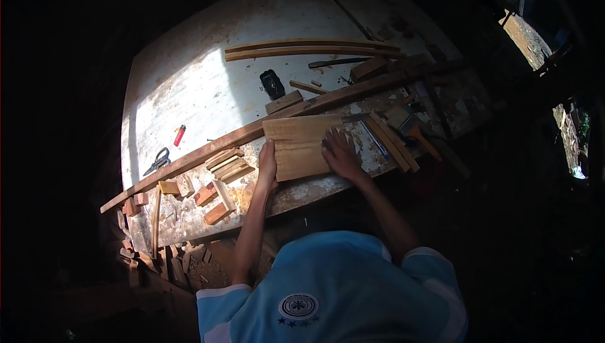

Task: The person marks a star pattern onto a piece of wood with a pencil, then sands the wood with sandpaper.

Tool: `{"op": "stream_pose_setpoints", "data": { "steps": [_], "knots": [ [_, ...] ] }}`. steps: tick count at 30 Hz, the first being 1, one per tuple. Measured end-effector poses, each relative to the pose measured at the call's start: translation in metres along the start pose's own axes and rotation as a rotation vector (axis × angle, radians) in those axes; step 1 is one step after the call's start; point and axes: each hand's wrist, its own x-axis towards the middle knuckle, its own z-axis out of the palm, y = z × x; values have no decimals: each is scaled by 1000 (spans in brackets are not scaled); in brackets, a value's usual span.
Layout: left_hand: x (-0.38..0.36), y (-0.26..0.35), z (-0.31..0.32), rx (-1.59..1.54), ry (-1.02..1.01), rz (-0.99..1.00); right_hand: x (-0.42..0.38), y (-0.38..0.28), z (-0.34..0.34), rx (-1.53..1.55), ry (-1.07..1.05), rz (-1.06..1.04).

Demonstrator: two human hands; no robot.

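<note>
- The workbench [189,85] fills the view, its pale top worn and stained, bright at 10 o'clock and shadowed toward 3 o'clock.
- A long batten [208,151] runs across the bench from 8 o'clock up to 2 o'clock, and the board's far edge lies against it; I judge it serves as a stop, so pressing the board toward it would keep the work from sliding.
- The board [296,148], a flat pale panel, lies just below the middle of the view at the near edge of the bench, overhanging slightly toward the person.
- The left hand [268,165] lies on the board's left edge at 9 o'clock of it, fingers pressed together and laid flat, thumb hidden.
- The right hand [340,154] rests on the board's right edge at 3 o'clock, fingers spread and bent over the rim.
- Even downward weight from both palms looks the safest way to hold it steady.
- Two thin strips [312,48] lie at 12 o'clock, well apart from the board.
- Offcut blocks [217,198] crowd the bench at 8 o'clock, near the left forearm; they could snag an elbow.
- Loose slats [394,144] sit just beside the right hand at 3 o'clock.
- Scissors [157,160] lie at 9 o'clock.
- A red lighter [179,135] lies near them.
</note>
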Motion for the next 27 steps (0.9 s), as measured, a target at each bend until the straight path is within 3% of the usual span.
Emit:
{"op": "stream_pose_setpoints", "data": {
  "steps": [3, 5, 7, 9, 11, 14, 17, 21, 22, 26, 27],
  "knots": [
    [1, -21, 0, -52, -40, -34, -18, -22, 8, -183, -54, -270],
    [2, -36, -6, -84, -43, -52, -21, -22, 4, -220, -231, -499],
    [6, -50, -9, 13, 14, 12, -4, -9, -14, -183, -252, -502],
    [6, -49, -10, 80, 42, 36, 14, 2, -15, -252, 31, -190],
    [6, -49, -9, 107, 53, 22, 13, -8, 3, -465, 157, -53],
    [9, -57, -16, 2, 12, 14, -13, -22, 1, -299, -220, -545],
    [7, -58, -12, 66, 58, 75, 15, 6, -25, -384, -70, -207],
    [11, -61, -16, 12, 22, 53, -25, -15, -7, -379, -185, -459],
    [13, -59, -15, 36, 32, 78, -34, -15, -15, -313, -330, -585],
    [13, -64, -13, 107, 50, 105, 4, 17, -24, -365, 39, -27],
    [12, -64, -14, 121, 50, 105, -1, 13, -16, -383, 46, -70]
  ]
}}
